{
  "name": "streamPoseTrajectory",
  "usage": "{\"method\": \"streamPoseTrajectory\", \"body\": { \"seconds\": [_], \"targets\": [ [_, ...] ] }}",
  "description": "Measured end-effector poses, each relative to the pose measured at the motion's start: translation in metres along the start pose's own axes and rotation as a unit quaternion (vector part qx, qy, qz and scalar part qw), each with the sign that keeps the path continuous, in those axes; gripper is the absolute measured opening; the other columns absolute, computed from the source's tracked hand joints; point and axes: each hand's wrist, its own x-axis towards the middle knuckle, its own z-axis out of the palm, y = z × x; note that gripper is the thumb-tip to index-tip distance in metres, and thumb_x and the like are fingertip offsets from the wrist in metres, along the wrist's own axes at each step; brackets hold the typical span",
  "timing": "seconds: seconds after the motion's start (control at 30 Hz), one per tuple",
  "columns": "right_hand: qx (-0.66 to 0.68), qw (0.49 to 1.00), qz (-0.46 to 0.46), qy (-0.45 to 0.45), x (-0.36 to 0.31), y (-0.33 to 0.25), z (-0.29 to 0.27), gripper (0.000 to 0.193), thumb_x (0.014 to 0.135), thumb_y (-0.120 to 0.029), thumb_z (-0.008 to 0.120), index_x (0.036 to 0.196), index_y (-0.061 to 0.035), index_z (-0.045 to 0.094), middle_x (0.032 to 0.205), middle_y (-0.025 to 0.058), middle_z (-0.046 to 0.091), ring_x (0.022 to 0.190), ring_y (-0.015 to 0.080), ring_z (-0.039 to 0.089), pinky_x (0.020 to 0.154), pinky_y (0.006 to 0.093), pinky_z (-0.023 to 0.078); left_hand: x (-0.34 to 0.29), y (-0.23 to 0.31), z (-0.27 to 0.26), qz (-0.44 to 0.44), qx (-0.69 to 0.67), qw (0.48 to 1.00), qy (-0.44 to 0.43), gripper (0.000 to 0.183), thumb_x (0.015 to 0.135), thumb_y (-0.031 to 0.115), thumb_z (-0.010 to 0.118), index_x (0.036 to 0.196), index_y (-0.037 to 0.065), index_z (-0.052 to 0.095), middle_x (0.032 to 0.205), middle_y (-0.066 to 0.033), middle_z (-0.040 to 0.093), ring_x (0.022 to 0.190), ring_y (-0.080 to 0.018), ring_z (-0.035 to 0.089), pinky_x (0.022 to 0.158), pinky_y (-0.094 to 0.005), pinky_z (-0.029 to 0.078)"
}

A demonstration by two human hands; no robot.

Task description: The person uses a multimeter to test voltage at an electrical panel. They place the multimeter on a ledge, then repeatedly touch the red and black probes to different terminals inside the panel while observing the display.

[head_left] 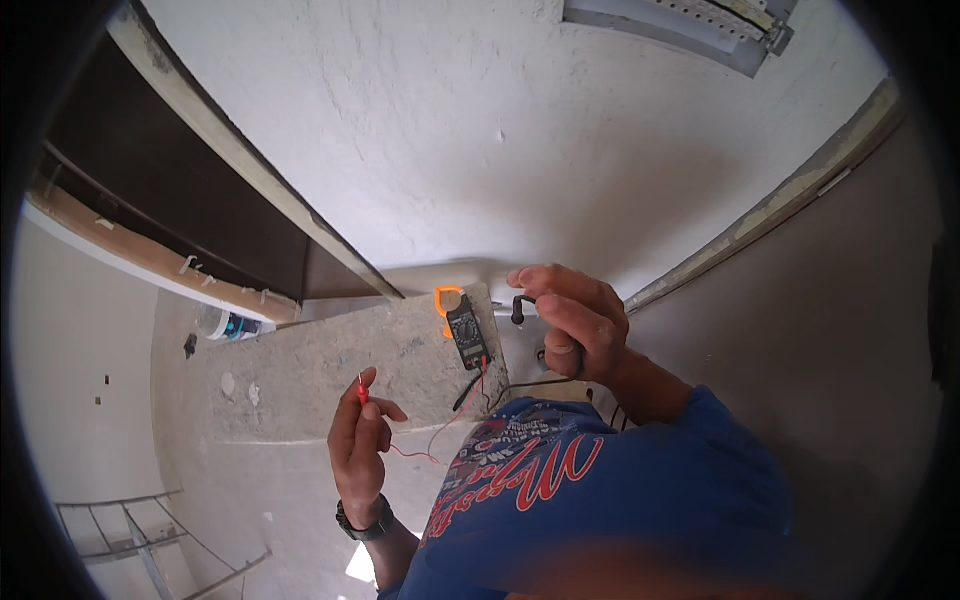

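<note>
My left hand, with a dark watch at the wrist, pinches a red test probe upright, its thin metal tip pointing up. A red lead droops from it towards the meter. Over to the right, my right hand is raised with curled fingers closed on a black test lead; a dark bent end sticks out past the fingertips. Its far part, by the lower palm, is partly hidden. Between the hands a black clamp meter with an orange jaw lies on a dusty grey slab.
Ahead stands a white plastered wall, with an open electrical panel box high on the right. A dark doorway is at left, a white tub beside its foot. A metal frame stands at lower left.
</note>
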Motion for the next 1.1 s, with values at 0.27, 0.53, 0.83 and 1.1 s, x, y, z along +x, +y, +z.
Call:
{"method": "streamPoseTrajectory", "body": {
  "seconds": [0.27,0.53,0.83,1.1],
  "targets": [
    [0.120,0.987,0.028,-0.098,-0.095,0.052,0.071,0.021,0.105,-0.013,0.057,0.125,-0.0053,0.054,0.111,0.0220,0.070,0.099,0.0334,0.075,0.079,0.0434,0.065,0.004,-0.177,0.020,-0.174,-0.043,0.981,0.068,0.034,0.106,0.025,0.061,0.131,0.002,0.069,0.085,-0.0010,0.072,0.066,-0.0033,0.049,0.061,-0.0226,0.040],
    [0.150,0.982,0.079,-0.086,-0.112,0.071,0.110,0.022,0.109,-0.009,0.046,0.126,0.0000,0.056,0.103,0.0209,0.071,0.099,0.0355,0.074,0.084,0.0439,0.060,0.003,-0.360,-0.025,-0.265,0.205,0.923,0.189,0.029,0.097,0.029,0.071,0.099,0.001,0.075,0.082,-0.0076,0.073,0.074,-0.0157,0.063,0.070,-0.0342,0.050],
    [0.193,0.809,0.544,-0.106,-0.222,0.108,0.125,0.026,0.111,-0.016,0.051,0.125,0.0007,0.065,0.074,0.0013,0.052,0.061,0.0101,0.049,0.059,0.0294,0.045,-0.032,-0.505,-0.052,-0.366,-0.160,0.788,0.468,0.051,0.092,0.043,0.079,0.124,0.007,0.063,0.109,-0.0079,0.067,0.077,-0.0131,0.055,0.056,-0.0241,0.038],
    [0.102,0.708,0.676,-0.177,-0.422,0.189,0.130,0.027,0.105,-0.028,0.067,0.104,-0.0024,0.075,0.064,-0.0046,0.049,0.054,0.0052,0.043,0.051,0.0249,0.036,-0.023,-0.559,-0.026,-0.348,-0.339,0.784,0.385,0.073,0.091,0.056,0.078,0.148,0.021,0.048,0.132,-0.0116,0.062,0.085,-0.0152,0.057,0.057,-0.0251,0.034]
  ]
}}
